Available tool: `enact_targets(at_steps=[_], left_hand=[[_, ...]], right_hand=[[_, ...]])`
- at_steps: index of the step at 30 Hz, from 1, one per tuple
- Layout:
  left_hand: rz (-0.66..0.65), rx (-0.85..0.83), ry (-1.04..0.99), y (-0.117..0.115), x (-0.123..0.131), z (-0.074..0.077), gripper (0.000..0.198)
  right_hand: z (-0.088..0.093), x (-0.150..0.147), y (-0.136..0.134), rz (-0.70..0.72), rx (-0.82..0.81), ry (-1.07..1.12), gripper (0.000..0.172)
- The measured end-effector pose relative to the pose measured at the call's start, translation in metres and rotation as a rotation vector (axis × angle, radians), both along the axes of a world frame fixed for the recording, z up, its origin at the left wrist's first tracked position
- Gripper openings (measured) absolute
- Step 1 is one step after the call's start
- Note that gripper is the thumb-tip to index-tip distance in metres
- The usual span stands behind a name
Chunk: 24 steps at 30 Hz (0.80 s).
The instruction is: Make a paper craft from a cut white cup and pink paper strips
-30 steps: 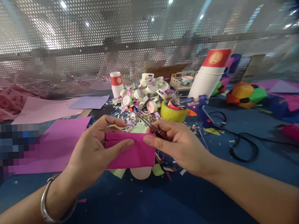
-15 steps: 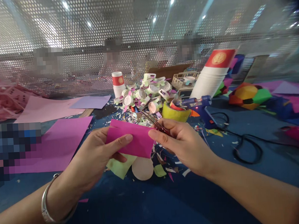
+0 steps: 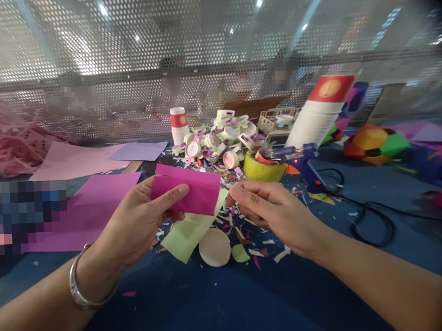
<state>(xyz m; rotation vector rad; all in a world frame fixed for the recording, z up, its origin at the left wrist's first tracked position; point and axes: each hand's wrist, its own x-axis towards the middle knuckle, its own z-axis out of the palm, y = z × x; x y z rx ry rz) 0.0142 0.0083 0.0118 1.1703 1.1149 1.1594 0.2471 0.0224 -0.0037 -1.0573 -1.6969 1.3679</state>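
Observation:
My left hand (image 3: 145, 214) pinches a folded piece of magenta paper (image 3: 193, 194) between thumb and fingers, its thumb lying across the front. To the right of the paper, my right hand (image 3: 265, 202) is closed round scissors that its fingers mostly hide. A thin, dark bit of blade shows between its fingertips and the paper's right edge. On the table below lie a pale green paper piece (image 3: 185, 236) and a round cream disc (image 3: 214, 248). A small green scrap (image 3: 240, 253) lies right of the disc.
A blue glue gun (image 3: 304, 163) with a black cord stands on the right by a yellow roll (image 3: 263, 168). Small paper rings and discs (image 3: 219, 136) are heaped behind. Stacked paper cups (image 3: 315, 121) lean at the right rear. Purple sheet (image 3: 93, 211) lies left.
The scissors blades, which pointed up beside the paper, have dropped mostly out of sight behind my right fingers. The magenta paper has moved slightly up and left.

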Motion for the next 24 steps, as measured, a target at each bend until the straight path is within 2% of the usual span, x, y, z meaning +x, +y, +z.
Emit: enact_targets(at_steps=[15, 24], left_hand=[[-0.053, 0.007, 0.075, -0.0024, 0.0024, -0.0011, 0.018], [-0.067, 0.017, 0.061, -0.0032, 0.0009, -0.0025, 0.014]], right_hand=[[0.0036, -0.0005, -0.0004, 0.080, 0.068, -0.047, 0.044], [0.0034, 0.0018, -0.0026, 0.069, 0.114, -0.114, 0.048]])
